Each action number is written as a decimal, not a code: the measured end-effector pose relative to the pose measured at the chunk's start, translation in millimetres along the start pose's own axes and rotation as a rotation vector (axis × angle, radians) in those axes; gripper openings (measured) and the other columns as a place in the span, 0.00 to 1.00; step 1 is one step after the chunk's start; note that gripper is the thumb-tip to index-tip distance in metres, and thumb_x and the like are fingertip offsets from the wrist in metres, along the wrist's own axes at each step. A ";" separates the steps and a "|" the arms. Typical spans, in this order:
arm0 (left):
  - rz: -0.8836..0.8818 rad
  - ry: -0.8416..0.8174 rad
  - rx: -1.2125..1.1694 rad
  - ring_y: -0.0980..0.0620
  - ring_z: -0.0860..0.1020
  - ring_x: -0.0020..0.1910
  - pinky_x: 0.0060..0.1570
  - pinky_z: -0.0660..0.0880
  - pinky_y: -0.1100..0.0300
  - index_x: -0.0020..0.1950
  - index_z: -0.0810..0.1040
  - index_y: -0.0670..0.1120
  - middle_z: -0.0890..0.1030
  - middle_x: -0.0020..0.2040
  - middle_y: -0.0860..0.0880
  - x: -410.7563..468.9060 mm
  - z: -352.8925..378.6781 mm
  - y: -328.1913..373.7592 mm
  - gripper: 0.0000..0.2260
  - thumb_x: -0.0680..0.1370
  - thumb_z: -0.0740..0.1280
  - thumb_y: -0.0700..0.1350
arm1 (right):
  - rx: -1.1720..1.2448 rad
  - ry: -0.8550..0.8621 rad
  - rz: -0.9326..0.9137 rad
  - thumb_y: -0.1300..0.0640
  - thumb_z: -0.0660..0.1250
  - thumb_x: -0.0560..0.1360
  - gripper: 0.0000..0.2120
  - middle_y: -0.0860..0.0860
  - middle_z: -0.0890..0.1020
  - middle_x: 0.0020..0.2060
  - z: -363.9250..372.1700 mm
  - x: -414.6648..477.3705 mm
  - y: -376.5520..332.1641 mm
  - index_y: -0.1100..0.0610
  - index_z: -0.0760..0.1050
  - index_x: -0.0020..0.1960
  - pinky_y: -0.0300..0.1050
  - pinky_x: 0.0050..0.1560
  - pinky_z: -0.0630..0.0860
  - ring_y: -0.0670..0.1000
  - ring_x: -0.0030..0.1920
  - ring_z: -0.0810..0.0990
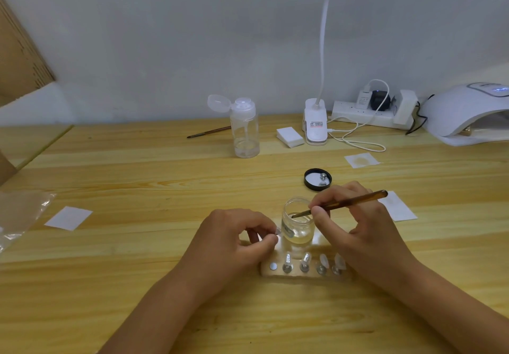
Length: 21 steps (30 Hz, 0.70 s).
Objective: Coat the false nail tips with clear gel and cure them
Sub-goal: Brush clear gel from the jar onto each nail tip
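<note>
- The right hand grips an amber-handled brush, with thumb and fingers curled round the shaft.
- The brush's long axis runs from upper right to lower left. The handle end points right and away. The bristle end points left, inside the mouth of the clear gel jar.
- The jar stands upright between the hands, just behind the wooden holder.
- The left hand pinches one clear nail tip between thumb and fingertips, just left of the jar.
- Four nail tips stand in a row on the holder.
- A black lid lies beyond the jar, and the curing lamp stands at far right.
</note>
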<state>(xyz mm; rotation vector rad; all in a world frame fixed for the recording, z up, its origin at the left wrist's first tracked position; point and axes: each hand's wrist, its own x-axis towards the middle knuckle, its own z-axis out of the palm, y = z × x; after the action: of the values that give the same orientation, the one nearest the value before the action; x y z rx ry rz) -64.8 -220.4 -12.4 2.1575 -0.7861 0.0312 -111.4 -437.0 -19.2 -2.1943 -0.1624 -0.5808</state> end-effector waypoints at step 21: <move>-0.011 0.103 -0.190 0.55 0.79 0.36 0.32 0.69 0.64 0.41 0.86 0.54 0.84 0.38 0.57 0.3 6.1 -1.2 0.04 0.72 0.72 0.45 | 0.089 0.216 -0.159 0.51 0.65 0.74 0.04 0.42 0.80 0.42 -5.3 -5.8 -2.9 0.49 0.78 0.46 0.44 0.49 0.75 0.50 0.47 0.80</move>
<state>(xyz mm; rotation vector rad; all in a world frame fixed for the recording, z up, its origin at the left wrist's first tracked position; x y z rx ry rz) -65.3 -224.3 -17.1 1.9645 -0.6899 0.0590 -119.3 -438.7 -16.9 -2.0287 -0.2444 -0.8785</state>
